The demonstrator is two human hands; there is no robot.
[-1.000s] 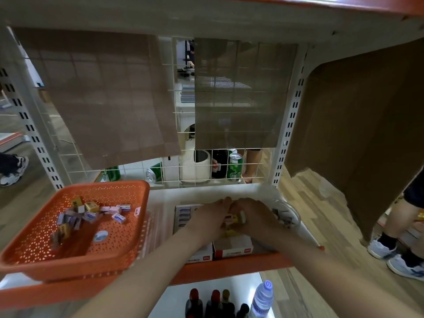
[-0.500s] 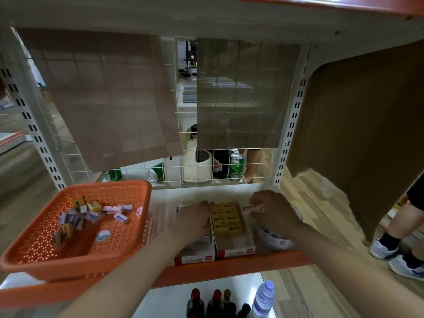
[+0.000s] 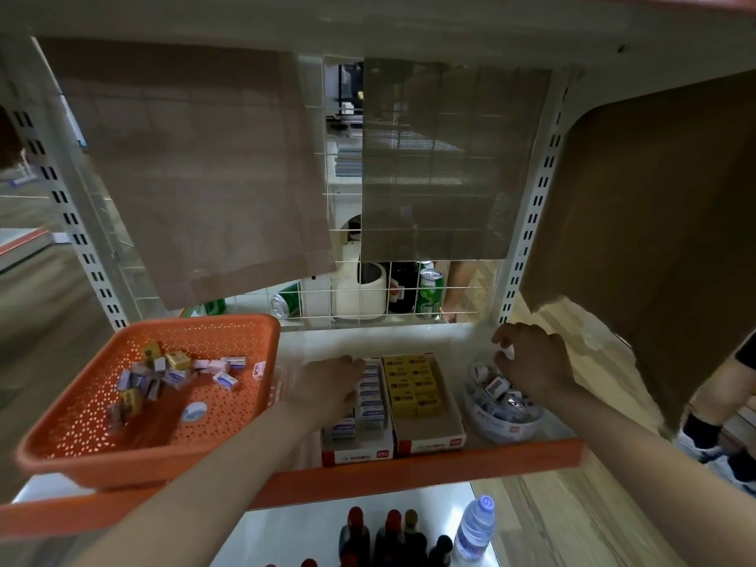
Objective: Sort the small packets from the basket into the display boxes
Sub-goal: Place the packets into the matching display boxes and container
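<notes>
On the shelf (image 3: 368,341), left hand (image 3: 331,388) flat on blue packets (image 3: 370,396); right hand (image 3: 536,364), pinching a packet (image 3: 508,354), has shifted over the clear tub (image 3: 503,425).

Dim, warmish light hanging under the upper shelf (image 3: 368,18), brighter light coming in through the wire grid (image 3: 352,296) behind, soft sheen sitting on the white shelf board (image 3: 368,339), uprights (image 3: 536,206) bowing at the edges (wide lens), near rim of the orange basket (image 3: 122,464) blurring softly

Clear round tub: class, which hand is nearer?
Right. The right hand, pinching a small packet, is over the clear round tub; the left hand rests on the blue-packet display box.
</notes>
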